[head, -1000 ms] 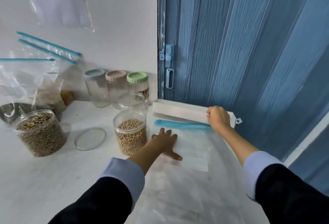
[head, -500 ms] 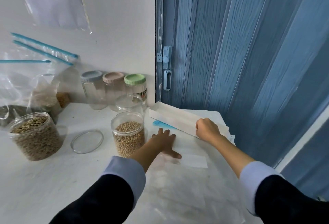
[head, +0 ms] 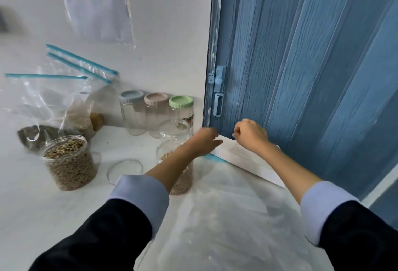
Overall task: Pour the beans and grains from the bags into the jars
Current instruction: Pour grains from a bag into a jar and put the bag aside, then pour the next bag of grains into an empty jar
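- Left hand: fingers out fairly straight, reaching over the near end of the long white box. It may be touching the box edge, can't tell; nothing gripped.
- Right hand: fingers curled loosely above the box's top face, w/ nothing visibly pinched. Empty as far as I can see.
- Flat clear plastic zip bag w/ blue seal strip: lies emptied on the white table, just below both hands. Its blue zip end is tucked under the box's near edge.
- Key relation: the box's long axis runs from by the left hand, diagonally down-right along the blue folding door. Both hands are at its upper-left end, the left one nearer the corner.
- Open clear plastic jar of pale beans: directly under the left forearm and partly hidden. Its clear round lid lies just left of it.
- Larger open clear jar of greenish beans: well left. Behind it are clear zip bags w/ grains, propped at the wall.
- Three empty glass jars w/ grey-blue, pink and green lids: at the back wall, lids on. A small open clear jar sits just in front.
- Judgement: this bag is done and being stowed. Next fill prob. needs a bag from the left pile, so the left hand is nearer. Forearm could knock the pale-bean jar.
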`<state>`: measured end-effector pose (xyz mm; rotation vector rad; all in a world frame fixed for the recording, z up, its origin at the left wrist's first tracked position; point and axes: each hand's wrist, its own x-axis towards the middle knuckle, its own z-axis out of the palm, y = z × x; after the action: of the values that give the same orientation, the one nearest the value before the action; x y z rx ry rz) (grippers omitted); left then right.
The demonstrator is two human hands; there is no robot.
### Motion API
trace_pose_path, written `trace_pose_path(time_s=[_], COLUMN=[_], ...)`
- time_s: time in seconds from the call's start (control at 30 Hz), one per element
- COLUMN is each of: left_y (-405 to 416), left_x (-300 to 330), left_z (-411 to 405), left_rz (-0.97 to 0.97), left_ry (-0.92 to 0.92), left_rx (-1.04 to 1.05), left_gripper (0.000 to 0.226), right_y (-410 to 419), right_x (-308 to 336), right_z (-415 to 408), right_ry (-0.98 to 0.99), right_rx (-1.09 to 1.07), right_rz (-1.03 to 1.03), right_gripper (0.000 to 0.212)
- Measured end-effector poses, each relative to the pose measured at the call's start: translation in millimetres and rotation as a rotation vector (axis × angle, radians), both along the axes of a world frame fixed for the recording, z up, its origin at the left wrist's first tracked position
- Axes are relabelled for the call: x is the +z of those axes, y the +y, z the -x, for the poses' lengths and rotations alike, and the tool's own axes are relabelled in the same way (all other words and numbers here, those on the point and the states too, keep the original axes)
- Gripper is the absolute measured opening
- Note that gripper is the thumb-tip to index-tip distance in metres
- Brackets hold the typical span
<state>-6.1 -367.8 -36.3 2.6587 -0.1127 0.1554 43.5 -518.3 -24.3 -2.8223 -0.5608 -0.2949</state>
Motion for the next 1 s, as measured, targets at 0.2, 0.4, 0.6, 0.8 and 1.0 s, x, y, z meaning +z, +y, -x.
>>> trace_pose_path(time_s=[0.2,0.4,0.6,0.8,1.0], left_y=[83,218,317,368,380], left_x=[51,69,45,-2,-37], left_z=[30,68,94,111,115], left_rz=[0.131,0.125,0.09,0.152,0.625], left_ry=[-0.233,-0.289,-0.186,-0.085,0.088], left_rx=[0.144,0.34,0.419,0.379,0.287], left_gripper=[0.021,0.02,0.022,0.021,0.027], right_y=[93,210,287,314,318], right_x=[45,46,-9,-76,-79], right_z=[16,48,70,79,77], right_ry=[-0.007,0.137,0.41,0.524,0.562], right_rx=[0.228,0.442,0.56,0.399,0.257], right_rz=[-0.166,-0.115,0.279,0.552,0.296], right_gripper=[0.016,0.027,0.063,0.11,0.111])
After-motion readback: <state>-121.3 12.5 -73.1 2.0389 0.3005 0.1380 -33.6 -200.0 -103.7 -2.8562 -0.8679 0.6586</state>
